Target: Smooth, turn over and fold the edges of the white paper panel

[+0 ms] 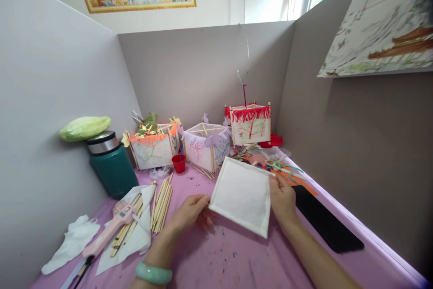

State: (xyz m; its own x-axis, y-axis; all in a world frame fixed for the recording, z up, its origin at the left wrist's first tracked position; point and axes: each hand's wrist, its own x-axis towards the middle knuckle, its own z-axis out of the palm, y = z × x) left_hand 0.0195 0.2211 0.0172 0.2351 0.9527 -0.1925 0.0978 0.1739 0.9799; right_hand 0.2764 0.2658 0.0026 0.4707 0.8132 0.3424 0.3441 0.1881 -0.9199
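Note:
A white square paper panel (242, 194) with a raised rim is held tilted just above the purple table (237, 257). My left hand (187, 214) pinches its lower left corner, and a green bangle sits on that wrist. At the panel's right edge, my right hand (282, 199) grips it with thumb on top. Both hands hold the same panel.
Three paper lanterns stand at the back: orange-trimmed (154, 147), purple (206, 144), red-fringed (250, 123). A red cup (178, 163), wooden sticks (161, 205), a pink glue gun (108, 230), a green flask (111, 162), tissue (72, 241) and a black phone (326, 223) lie around. Grey partitions enclose the desk.

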